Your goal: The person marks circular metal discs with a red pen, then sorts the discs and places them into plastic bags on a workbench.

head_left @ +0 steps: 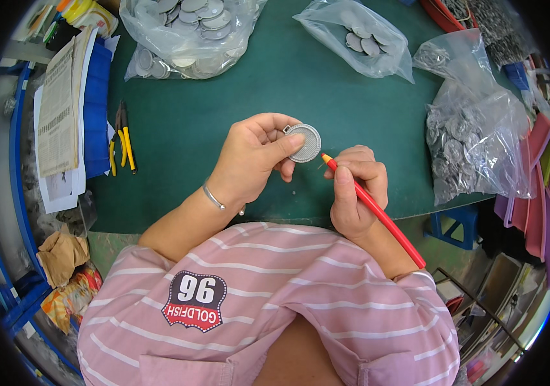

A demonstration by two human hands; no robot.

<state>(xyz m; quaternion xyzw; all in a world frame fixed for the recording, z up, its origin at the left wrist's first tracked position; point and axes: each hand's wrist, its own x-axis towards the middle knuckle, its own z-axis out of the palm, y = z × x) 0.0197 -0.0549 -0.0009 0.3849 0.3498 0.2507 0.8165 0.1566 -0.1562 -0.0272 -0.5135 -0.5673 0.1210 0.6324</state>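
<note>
Between the thumb and fingers of my left hand is a round grey metal medallion with a beaded rim and a small loop at its edge. My right hand grips a long red pencil-shaped tool like a pen. Its pale, pointed tip is just right of the medallion, a small gap apart from it. Something thin and pale shows near the right fingertips, too small to name. Both hands are above the green table, close to its near edge.
Clear bags of grey metal discs lie along the far side. Another bag of metal pieces is at the right. Yellow-handled pliers rest at the left beside a blue bin with papers. A blue stool stands below right.
</note>
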